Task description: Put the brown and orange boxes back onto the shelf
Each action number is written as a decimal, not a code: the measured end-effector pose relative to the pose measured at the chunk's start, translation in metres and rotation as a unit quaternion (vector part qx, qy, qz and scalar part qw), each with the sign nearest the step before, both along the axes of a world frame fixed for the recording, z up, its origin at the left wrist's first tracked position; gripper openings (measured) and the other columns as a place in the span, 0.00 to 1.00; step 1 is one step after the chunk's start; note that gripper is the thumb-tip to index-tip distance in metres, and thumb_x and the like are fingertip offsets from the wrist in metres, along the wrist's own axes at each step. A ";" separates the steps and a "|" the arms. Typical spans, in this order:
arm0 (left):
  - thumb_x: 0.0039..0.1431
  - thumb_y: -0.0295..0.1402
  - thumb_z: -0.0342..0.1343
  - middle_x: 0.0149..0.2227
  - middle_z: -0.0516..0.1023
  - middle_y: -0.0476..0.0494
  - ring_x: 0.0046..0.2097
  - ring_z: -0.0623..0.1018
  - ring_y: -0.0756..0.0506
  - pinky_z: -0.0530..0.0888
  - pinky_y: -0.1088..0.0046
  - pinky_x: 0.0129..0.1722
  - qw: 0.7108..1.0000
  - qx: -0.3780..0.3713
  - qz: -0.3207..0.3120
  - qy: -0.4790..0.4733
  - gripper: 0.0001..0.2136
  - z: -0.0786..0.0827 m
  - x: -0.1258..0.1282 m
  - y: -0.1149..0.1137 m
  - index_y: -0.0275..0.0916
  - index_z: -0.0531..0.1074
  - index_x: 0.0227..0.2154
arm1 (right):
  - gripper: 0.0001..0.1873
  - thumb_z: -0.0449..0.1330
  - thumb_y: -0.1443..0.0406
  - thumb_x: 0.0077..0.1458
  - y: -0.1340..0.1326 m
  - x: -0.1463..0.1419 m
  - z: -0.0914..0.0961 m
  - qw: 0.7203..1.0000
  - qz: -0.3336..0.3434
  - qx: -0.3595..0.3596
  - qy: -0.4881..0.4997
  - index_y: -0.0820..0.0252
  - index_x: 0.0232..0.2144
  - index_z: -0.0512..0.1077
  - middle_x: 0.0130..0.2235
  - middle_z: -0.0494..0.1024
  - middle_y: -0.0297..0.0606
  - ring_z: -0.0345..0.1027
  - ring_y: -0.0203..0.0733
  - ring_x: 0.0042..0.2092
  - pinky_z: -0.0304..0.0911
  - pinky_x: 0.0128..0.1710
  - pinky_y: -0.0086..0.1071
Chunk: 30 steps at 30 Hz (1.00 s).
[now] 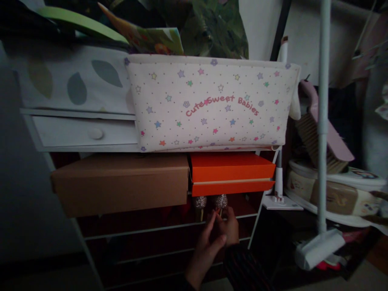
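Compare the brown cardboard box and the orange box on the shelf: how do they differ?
The brown cardboard box is plain, while the orange box has a pale band along its seam. The brown cardboard box is also longer than the orange box. Both are rectangular and sit side by side beneath the fabric bin.

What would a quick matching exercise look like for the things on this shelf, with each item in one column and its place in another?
Things:
1. Star-print fabric bin
2. Brown cardboard box
3. Glittery shoes

Places:
A. Below the orange box
B. Above the orange box
C. Left of the orange box

Pairs: 1-B, 2-C, 3-A.
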<state>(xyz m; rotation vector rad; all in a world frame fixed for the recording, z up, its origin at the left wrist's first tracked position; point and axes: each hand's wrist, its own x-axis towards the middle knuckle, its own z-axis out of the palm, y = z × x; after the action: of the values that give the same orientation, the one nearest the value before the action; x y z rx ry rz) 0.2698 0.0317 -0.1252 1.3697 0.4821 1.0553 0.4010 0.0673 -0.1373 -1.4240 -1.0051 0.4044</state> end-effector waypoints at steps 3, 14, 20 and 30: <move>0.55 0.34 0.59 0.67 0.51 0.49 0.68 0.49 0.43 0.47 0.62 0.67 1.000 -0.002 -0.006 -0.010 0.31 0.002 0.001 0.001 0.49 0.56 0.62 | 0.19 0.61 0.54 0.45 0.000 -0.003 0.001 1.000 0.007 -0.010 -0.013 0.56 0.38 0.67 0.33 0.78 0.38 0.72 0.46 0.34 0.63 0.37 0.36; 0.49 0.36 0.62 0.69 0.43 0.45 0.68 0.47 0.40 0.55 0.61 0.64 0.993 -0.016 0.033 -0.108 0.34 -0.026 0.017 0.025 0.44 0.60 0.60 | 0.20 0.58 0.57 0.45 0.015 -0.008 -0.002 0.996 0.090 0.019 0.022 0.58 0.41 0.66 0.36 0.78 0.42 0.73 0.47 0.38 0.65 0.41 0.38; 0.54 0.36 0.59 0.68 0.48 0.46 0.68 0.48 0.43 0.52 0.63 0.65 0.999 -0.031 0.034 -0.030 0.32 -0.011 0.003 0.014 0.46 0.57 0.62 | 0.21 0.62 0.61 0.39 0.005 -0.001 0.011 0.997 0.071 0.025 0.028 0.58 0.39 0.70 0.36 0.75 0.41 0.70 0.48 0.39 0.62 0.43 0.39; 0.53 0.35 0.61 0.24 0.58 0.55 0.26 0.60 0.55 0.59 0.79 0.28 0.993 -0.042 0.100 -0.051 0.15 0.060 -0.028 -0.010 0.43 0.74 0.45 | 0.18 0.64 0.54 0.45 -0.049 0.004 0.086 0.968 0.134 0.068 0.202 0.56 0.35 0.67 0.21 0.52 0.24 0.43 0.29 0.19 0.45 0.16 0.25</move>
<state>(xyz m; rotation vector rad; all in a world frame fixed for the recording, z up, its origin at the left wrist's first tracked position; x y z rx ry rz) 0.2420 0.0215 -0.0648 1.2044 0.5896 1.2480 0.4046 0.0184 -0.0509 -1.0291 -0.8710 0.7763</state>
